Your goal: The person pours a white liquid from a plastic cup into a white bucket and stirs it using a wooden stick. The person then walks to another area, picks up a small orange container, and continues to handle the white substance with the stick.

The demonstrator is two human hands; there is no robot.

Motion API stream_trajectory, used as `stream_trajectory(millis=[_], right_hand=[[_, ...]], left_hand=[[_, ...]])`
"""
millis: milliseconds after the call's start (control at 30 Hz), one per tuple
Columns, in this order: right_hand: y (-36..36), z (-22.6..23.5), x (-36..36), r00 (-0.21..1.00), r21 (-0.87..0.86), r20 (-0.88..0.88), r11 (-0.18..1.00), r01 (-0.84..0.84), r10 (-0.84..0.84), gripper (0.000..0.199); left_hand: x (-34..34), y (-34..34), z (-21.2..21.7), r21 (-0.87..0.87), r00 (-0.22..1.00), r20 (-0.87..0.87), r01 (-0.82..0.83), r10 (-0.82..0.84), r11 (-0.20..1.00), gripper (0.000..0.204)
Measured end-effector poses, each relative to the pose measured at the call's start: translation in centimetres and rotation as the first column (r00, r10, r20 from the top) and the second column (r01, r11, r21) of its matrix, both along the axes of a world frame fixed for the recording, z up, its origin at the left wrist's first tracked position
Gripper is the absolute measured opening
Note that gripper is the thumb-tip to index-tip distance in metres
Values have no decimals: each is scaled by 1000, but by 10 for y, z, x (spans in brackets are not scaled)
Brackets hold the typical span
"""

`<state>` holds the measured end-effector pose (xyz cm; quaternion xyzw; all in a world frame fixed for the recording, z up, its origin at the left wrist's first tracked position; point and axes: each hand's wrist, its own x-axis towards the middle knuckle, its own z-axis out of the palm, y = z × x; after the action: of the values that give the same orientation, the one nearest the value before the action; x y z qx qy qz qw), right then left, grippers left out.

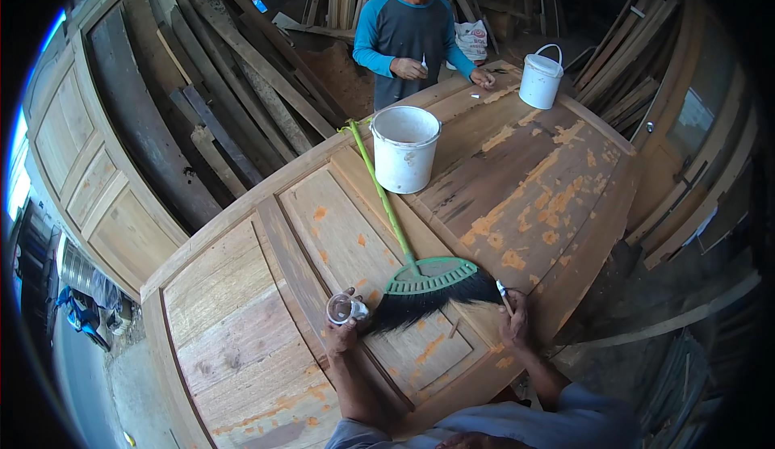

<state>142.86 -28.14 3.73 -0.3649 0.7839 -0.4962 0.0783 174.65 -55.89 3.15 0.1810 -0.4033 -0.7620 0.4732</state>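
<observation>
Left hand (pixel 342 332), low centre of frame, is closed round a small clear cup (pixel 342 309), held upright just off the door (pixel 242 304), prob. so nothing spills. Right hand (pixel 514 320), lower right, pinches a thin white-tipped tool (pixel 502 289), tip up, knuckles resting on the wood. Between the hands lie the black bristles of a green broom (pixel 420 283); handle runs to upper centre, past a white bucket (pixel 404 148). 2nd bucket (pixel 540 77) upper right. Another person (pixel 408 41) stands at top, hands on door's far end.
</observation>
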Motion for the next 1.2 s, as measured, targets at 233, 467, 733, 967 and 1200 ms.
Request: stream_trajectory(millis=[233,467,733,967,1200], right_hand=[[-3,8,1,997,-96,73,995,-27,34,39],[1,14,5,989,-208,106,975,-76,100,45],[0,-14,-5,997,-216,43,975,-50,60,42],[1,-13,-3,999,-194,-32,981,-5,-1,43],[0,-10,1,999,-188,39,982,3,5,43]], left_hand=[[7,29,10,-16,993,-81,-87,85,996,84],[-20,110,41,-63,978,-10,205,-206,977,84],[-64,182,23,138,794,-83,607,-602,783,83],[-71,179,5,137,714,-304,688,-630,713,74],[-71,176,2,138,683,-304,721,-664,679,73]])
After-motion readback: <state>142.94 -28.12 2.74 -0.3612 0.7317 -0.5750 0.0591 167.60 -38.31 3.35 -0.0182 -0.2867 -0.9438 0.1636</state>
